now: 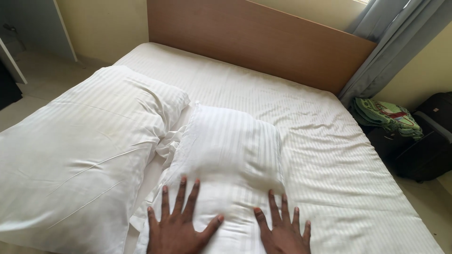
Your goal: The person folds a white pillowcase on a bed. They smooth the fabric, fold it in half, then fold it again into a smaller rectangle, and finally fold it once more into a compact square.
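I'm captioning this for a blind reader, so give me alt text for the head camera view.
Two bare hands, the left hand and the right hand, press flat with spread fingers on a white striped pillow lying on a bed with a white sheet. A larger white pillow lies to the left, with a wooden headboard behind.

White striped pillow [226, 155] (slightly rumpled) flat on the bed, lengthwise, just beside a larger pillow.

small rectangular white-on-white striped pillow [226, 155] | large white striped pillow [80, 160], left | white striped bedsheet [329, 155] | plain brown wooden headboard [254, 40] | grey-blue curtain [376, 42], upper right | green patterned folded cloth [388, 115] | black suitcase [431, 141], right
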